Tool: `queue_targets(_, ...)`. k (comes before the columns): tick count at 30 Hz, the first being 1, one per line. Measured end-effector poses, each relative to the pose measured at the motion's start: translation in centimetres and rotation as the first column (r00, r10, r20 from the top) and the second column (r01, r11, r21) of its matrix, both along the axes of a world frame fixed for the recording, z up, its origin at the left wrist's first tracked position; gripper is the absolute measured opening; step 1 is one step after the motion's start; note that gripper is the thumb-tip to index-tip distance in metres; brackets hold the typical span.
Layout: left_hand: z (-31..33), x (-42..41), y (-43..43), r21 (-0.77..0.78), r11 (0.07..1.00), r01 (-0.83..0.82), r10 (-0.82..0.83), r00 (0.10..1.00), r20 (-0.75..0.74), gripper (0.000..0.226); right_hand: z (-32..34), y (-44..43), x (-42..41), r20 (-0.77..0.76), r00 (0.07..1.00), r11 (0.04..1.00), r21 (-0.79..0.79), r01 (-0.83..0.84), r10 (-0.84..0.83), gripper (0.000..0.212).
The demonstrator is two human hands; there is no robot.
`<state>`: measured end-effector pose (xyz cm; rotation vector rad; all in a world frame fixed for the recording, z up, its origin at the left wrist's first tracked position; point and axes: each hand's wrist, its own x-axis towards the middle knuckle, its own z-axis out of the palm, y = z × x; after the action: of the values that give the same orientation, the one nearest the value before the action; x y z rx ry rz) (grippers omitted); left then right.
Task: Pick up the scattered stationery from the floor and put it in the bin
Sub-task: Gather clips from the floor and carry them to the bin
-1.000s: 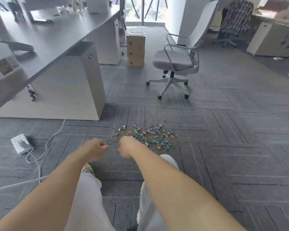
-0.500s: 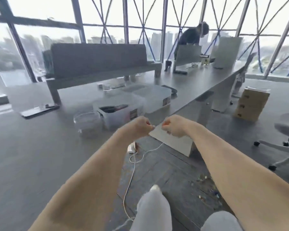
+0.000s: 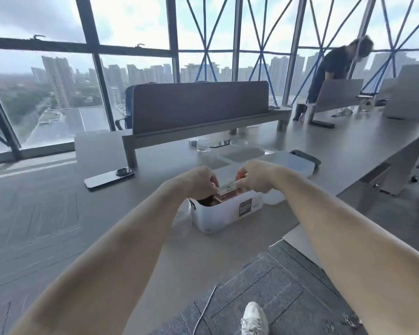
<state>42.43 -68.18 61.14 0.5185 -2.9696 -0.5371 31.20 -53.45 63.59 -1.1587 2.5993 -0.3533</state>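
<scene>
A white plastic bin [image 3: 224, 213] stands on the grey desk [image 3: 58, 213] near its front edge. Both my hands hover just above the bin's open top, fists curled. My left hand [image 3: 201, 182] pinches something small and pink at its fingertips. My right hand [image 3: 254, 178] grips something small and orange. What they hold is mostly hidden inside the fists. Inside the bin lies a copper-coloured box [image 3: 224, 195] with a pale label. A few small clips [image 3: 348, 320] lie on the carpet at the bottom right.
A phone [image 3: 109, 177] lies left of the bin and a clear round lid [image 3: 182, 220] leans against it. A second lidded bin [image 3: 292, 163] and a glass jar [image 3: 203, 144] sit behind. A person [image 3: 331, 68] bends at the far right. My shoe [image 3: 254, 319] and a cable [image 3: 203, 313] are on the floor.
I have risen from the clip pile on the floor and turned to the desk. Both closed hands moved from floor level to just above the white bin.
</scene>
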Motion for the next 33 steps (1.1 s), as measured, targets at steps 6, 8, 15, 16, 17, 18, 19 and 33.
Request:
queue_targets(6,-1.0,-4.6,-2.7,0.003,0.999,0.041,-0.041,0.999,0.018,0.011,-0.6,-3.2,-4.9,0.047,0.998,0.999,0.037,-0.036,0.034,0.014)
queue_targets(8,-1.3,-5.8,-3.1,-0.002,0.999,0.051,-0.051,0.999,0.016,0.011,-0.9,-4.0,-6.0,0.066,0.997,0.999,0.022,-0.041,0.039,0.018)
queue_targets(15,-1.6,-9.0,-2.9,-0.018,0.998,0.063,-0.062,0.997,0.05,0.023,-1.4,-6.4,-7.7,-0.018,0.995,0.963,0.255,-0.09,0.098,0.022)
queue_targets(16,-1.6,-9.5,-2.7,-0.011,0.998,0.063,-0.062,0.997,0.043,0.026,-1.3,-6.5,-7.9,-0.041,0.993,0.953,0.289,-0.092,0.108,0.027)
queue_targets(17,-1.7,-9.9,-2.6,-0.006,0.998,0.064,-0.063,0.997,0.037,0.029,-1.3,-6.5,-8.2,-0.071,0.989,0.947,0.304,-0.099,0.127,0.032)
queue_targets(18,-1.9,-10.2,-2.4,-0.004,0.998,0.066,-0.065,0.997,0.037,0.034,-1.3,-6.4,-8.2,-0.104,0.984,0.944,0.312,-0.108,0.147,0.037)
queue_targets(19,-1.9,-10.4,-2.2,-0.001,0.998,0.064,-0.064,0.997,0.035,0.04,-1.3,-6.2,-8.2,-0.124,0.981,0.948,0.3,-0.109,0.152,0.041)
queue_targets(33,-1.7,-7.2,7.8,0.199,0.962,0.185,-0.141,0.966,-0.219,0.024,0.4,9.1,-4.2,-0.077,0.995,0.998,-0.033,0.057,-0.059,0.023)
